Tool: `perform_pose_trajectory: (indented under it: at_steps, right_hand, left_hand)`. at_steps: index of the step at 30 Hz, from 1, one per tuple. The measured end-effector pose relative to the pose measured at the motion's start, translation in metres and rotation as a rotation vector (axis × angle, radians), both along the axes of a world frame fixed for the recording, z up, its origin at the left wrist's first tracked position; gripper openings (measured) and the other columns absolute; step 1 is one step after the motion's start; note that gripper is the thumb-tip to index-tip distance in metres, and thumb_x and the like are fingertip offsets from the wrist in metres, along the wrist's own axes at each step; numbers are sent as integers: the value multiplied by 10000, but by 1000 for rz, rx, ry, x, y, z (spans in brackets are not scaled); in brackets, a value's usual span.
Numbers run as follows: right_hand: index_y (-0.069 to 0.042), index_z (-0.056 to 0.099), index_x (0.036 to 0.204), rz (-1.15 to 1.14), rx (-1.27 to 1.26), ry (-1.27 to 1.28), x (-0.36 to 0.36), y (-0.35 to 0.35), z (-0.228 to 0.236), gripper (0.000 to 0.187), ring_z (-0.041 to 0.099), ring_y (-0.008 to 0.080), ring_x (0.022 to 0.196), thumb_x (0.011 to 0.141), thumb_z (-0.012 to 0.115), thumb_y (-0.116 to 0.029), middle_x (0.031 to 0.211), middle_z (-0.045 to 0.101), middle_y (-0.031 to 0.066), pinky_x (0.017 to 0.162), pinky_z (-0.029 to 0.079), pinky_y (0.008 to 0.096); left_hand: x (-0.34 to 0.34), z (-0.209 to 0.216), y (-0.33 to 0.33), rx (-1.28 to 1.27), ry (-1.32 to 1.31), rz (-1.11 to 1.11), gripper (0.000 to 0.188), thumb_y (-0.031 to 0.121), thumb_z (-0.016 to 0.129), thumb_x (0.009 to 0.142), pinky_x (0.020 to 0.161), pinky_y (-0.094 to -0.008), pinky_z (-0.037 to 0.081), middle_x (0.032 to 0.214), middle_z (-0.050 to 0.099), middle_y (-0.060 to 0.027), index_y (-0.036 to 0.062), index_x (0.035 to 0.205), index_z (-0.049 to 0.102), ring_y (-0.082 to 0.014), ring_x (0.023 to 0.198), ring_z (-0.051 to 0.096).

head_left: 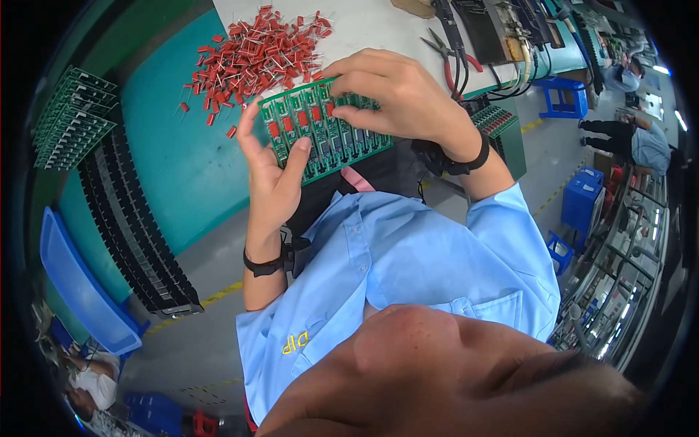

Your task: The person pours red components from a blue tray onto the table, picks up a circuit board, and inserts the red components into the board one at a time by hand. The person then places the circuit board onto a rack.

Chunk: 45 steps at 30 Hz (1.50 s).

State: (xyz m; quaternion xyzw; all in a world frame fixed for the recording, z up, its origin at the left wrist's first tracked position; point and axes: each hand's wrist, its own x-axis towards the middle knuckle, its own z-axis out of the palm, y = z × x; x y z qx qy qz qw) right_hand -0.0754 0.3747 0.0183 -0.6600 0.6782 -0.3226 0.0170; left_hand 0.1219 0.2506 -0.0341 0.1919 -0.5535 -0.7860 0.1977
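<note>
A green circuit board panel point(336, 149) is held tilted at the near edge of the table, its repeated sections carrying small dark parts. My left hand point(273, 171) grips its left end, thumb on the face and fingers behind the edge. Several red film capacitors point(316, 113) stand in a row across the upper part of the panel. Over the panel's upper right my right hand point(393, 91) is closed, fingers curled and thumb low beside the row. Whatever it pinches is hidden by the fingers. Beyond the panel lies a heap of loose red capacitors point(255, 54) with long wire leads.
Red-handled cutters point(444, 51) and cables lie at the back right. On the left, stacked green boards point(76, 120) stand by a black slotted rack point(135, 218) and a blue tray point(80, 284). Another board with red parts point(495, 120) sits right of my right wrist. Co-workers are farther off.
</note>
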Motion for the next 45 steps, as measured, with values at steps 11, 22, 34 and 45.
perform_pose_trajectory:
  at_steps: [11,22,34,45]
  right_hand:
    - [-82,731,879,68,-7,86,-3,-2,1,188,677,264,879,713,812,-116,1095,705,58,741,565,367]
    - [-90,735,869,48,-29,160,1,-1,-3,225,672,247,860,660,811,-121,1089,704,69,718,564,355]
    - [-59,748,950,48,-64,-93,-12,4,12,174,683,233,860,797,791,-129,1015,726,79,735,560,335]
    - [-23,726,1096,-332,196,-419,-52,7,-28,217,694,151,828,944,687,-174,939,729,123,751,549,304]
  left_hand:
    - [-2,-1,-3,-91,31,-23,727,-56,598,947,1081,-373,404,1466,347,-149,57,1528,176,-213,1308,457]
    - [-2,1,-2,-64,30,-27,728,-62,590,951,1053,-355,431,1428,403,-153,75,1528,167,-210,1269,499]
    - [-2,5,-6,47,52,-46,750,-92,573,939,1026,-339,454,1396,482,-153,92,1536,159,-194,1248,539]
    - [0,9,-12,210,47,-89,732,-96,541,943,1006,-342,473,1326,570,-147,84,1538,153,-183,1176,600]
